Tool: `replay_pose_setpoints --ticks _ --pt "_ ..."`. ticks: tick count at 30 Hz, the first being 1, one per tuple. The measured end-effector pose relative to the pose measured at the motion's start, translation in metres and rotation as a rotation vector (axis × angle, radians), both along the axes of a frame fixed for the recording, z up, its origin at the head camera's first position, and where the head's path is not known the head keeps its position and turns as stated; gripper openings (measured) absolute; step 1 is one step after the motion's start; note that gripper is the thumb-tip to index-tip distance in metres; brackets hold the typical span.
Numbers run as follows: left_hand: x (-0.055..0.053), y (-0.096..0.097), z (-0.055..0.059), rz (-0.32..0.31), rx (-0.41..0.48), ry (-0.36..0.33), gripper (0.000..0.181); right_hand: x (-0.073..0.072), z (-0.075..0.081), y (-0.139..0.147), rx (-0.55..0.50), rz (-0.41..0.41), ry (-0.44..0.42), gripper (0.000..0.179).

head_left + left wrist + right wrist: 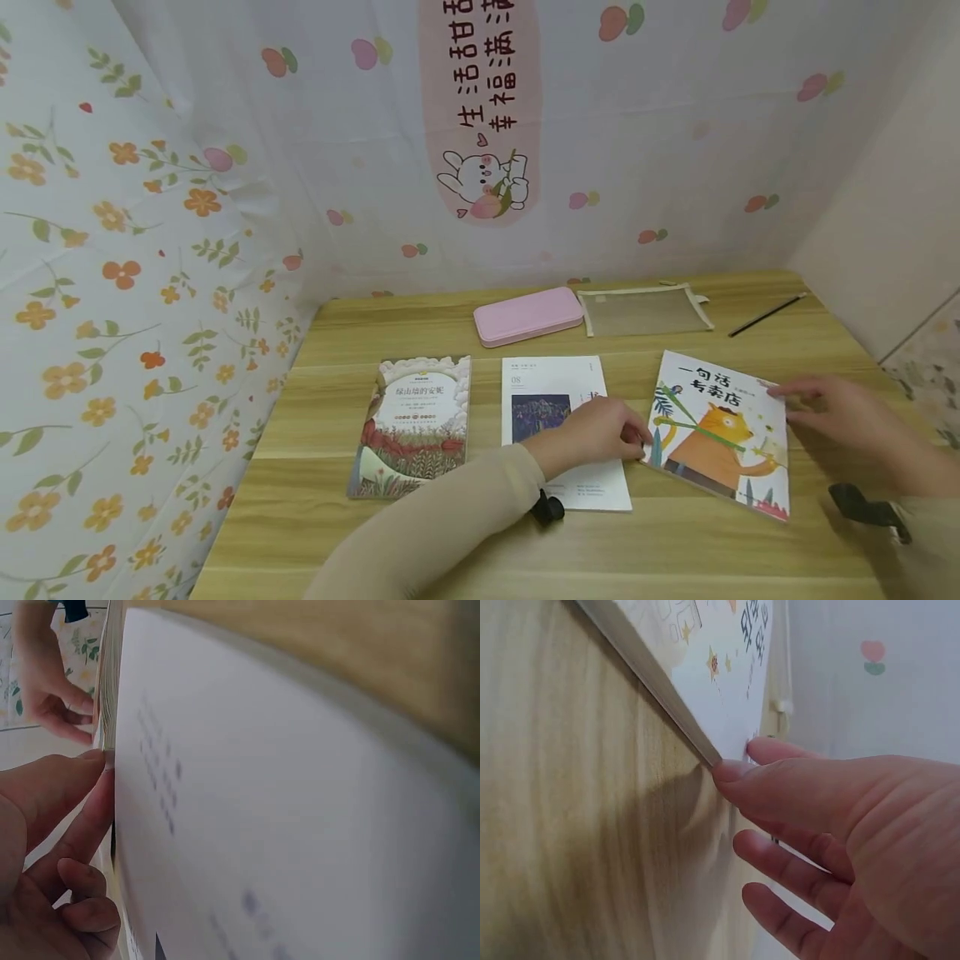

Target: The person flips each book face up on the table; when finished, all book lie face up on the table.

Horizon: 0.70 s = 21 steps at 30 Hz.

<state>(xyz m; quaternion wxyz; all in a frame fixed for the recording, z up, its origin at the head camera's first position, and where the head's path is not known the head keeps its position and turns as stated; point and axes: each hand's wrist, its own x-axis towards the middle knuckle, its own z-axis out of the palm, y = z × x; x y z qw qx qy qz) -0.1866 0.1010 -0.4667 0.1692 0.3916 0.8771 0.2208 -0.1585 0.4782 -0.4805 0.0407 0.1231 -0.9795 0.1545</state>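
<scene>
On the right of the table lies a picture book (723, 437) with an orange animal on its white cover, slightly turned. My left hand (600, 433) reaches over the middle white book (540, 375) and pinches the picture book's left edge between thumb and forefinger. Close up in the left wrist view, the left hand (60, 847) has its other fingers curled. At the picture book's far right corner is my right hand (840, 412). In the right wrist view, the right hand's thumb (739, 774) presses that corner, with the forefinger by the top edge and the other fingers loosely bent.
Left on the table is a book with a flowery cover (412, 425). Along the back lie a pink pencil case (528, 317), a see-through zip pouch (648, 312) and a dark pencil (767, 315). A patterned cloth (360, 167) hangs behind the table.
</scene>
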Motion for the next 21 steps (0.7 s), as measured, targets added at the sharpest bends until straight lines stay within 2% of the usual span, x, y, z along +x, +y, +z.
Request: replay_pose_setpoints --ticks 5,10,13,17,19,21 --pt "0.006 -0.001 -0.001 0.000 0.004 -0.024 0.015 -0.015 0.003 -0.005 -0.005 0.039 -0.005 0.029" --pt "0.017 0.002 0.001 -0.082 0.009 -0.061 0.019 -0.027 0.006 -0.010 -0.009 0.078 0.016 0.028" --pt "0.022 0.004 0.003 -0.150 -0.003 -0.052 0.023 -0.029 0.009 -0.015 -0.031 0.072 -0.042 0.028" --pt "0.023 0.000 0.005 -0.199 0.002 -0.035 0.024 -0.031 0.014 -0.024 -0.054 0.052 -0.125 0.030" --pt "0.021 -0.007 0.007 -0.190 0.019 -0.019 0.023 -0.031 0.017 -0.027 -0.058 0.055 -0.133 0.029" --pt "0.019 -0.019 0.009 -0.150 0.030 0.021 0.022 -0.032 0.019 -0.030 -0.061 0.044 -0.150 0.029"
